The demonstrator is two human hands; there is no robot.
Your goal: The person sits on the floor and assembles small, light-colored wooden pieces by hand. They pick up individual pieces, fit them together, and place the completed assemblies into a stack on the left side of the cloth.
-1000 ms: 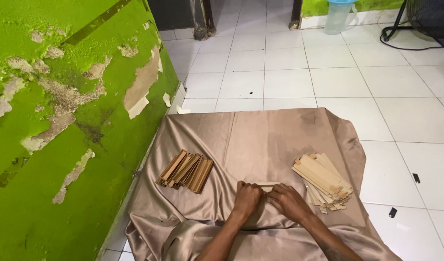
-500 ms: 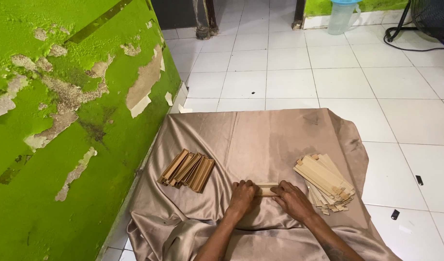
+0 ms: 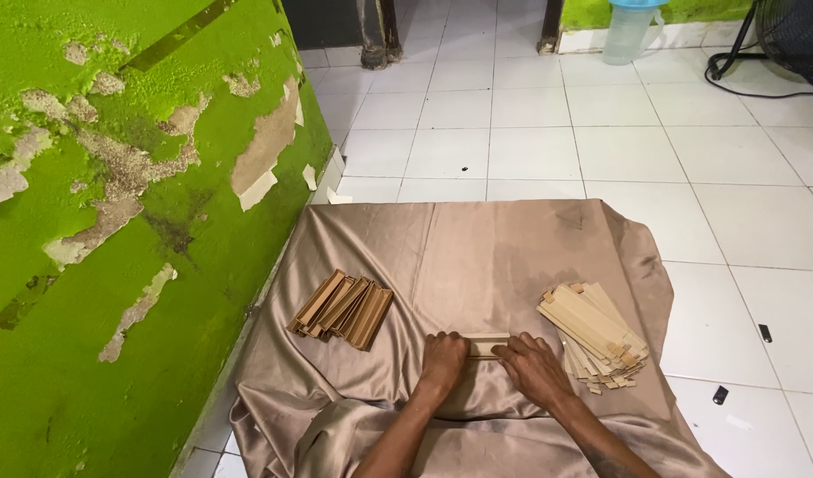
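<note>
Near the front edge of the tan cloth [image 3: 512, 257], 1 pale flat strip [image 3: 486, 343] is pinned under the together-pressed fingers of the left hand [image 3: 443, 361] and right hand [image 3: 535, 365].

Green wall [image 3: 114, 221] on the left, paint peeling off in big patches. White tile floor [image 3: 530, 133] everywhere else. Clear plastic jug [image 3: 628, 31] up top by the far wall, black fan base [image 3: 787, 40] with cable in the corner, couple small dark bits [image 3: 720, 395] on the tiles at right.
</note>
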